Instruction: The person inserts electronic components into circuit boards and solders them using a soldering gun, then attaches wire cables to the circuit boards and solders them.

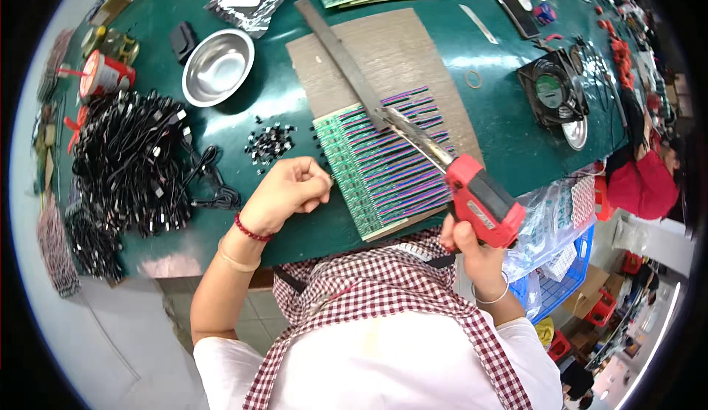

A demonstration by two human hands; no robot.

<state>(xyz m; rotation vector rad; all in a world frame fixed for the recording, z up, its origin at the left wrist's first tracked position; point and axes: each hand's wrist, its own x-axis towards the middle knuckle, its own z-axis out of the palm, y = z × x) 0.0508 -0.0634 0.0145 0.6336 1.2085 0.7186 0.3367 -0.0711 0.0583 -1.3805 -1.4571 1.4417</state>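
At one green table (pixel 505 119), the left hand (pixel 293 186) is clenched, the right hand (pixel 478 256) grasping one red tool (pixel 478 205).

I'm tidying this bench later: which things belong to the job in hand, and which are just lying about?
Likely in use:
red tool, held in the right hand
wired circuit boards, beside the curled left hand
metal bar, overlapping them
cardboard underneath

Probably just lying about:
phone
red cup
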